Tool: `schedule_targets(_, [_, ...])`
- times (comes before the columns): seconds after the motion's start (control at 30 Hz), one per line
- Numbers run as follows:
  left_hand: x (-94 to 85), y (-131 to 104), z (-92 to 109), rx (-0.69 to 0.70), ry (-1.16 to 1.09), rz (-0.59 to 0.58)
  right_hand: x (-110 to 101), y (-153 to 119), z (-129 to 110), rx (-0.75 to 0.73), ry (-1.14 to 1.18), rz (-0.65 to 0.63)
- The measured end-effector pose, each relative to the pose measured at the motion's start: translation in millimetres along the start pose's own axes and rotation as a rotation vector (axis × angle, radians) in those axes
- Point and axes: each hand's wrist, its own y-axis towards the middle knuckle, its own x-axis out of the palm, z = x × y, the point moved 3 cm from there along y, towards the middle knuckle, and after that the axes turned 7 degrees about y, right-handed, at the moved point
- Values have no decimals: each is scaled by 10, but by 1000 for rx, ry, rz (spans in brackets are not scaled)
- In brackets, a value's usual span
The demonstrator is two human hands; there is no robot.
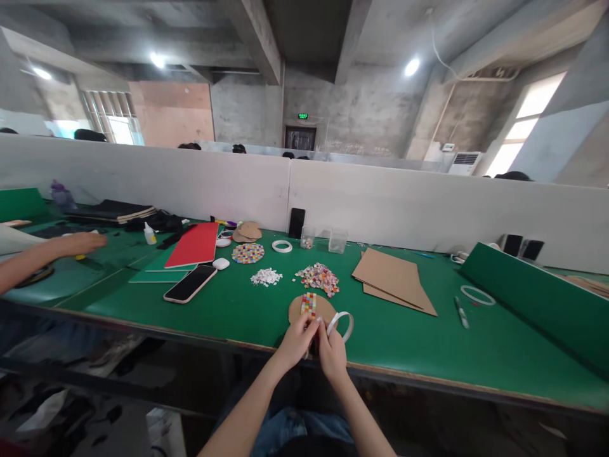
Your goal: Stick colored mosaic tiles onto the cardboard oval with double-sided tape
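Observation:
A round cardboard disc lies at the table's front edge, with a block of small coloured mosaic tiles on it. My right hand is closed on a roll of white tape, which stands on edge beside the disc. Close against it, over the disc's near edge, my left hand is pinched shut; what its fingertips hold is too small to make out. Just behind the disc are a pile of multicoloured tiles and a smaller pile of white pieces.
Left of the piles are a tile-covered disc, a phone and a red board. Cardboard sheets, a marker and a white ring lie rightward. Another person's hand is at far left.

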Motion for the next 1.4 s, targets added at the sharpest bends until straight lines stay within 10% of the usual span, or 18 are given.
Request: schedule_targets(1.4, [18, 23, -47, -16, -85, 39, 53, 46, 117, 22, -80, -59])
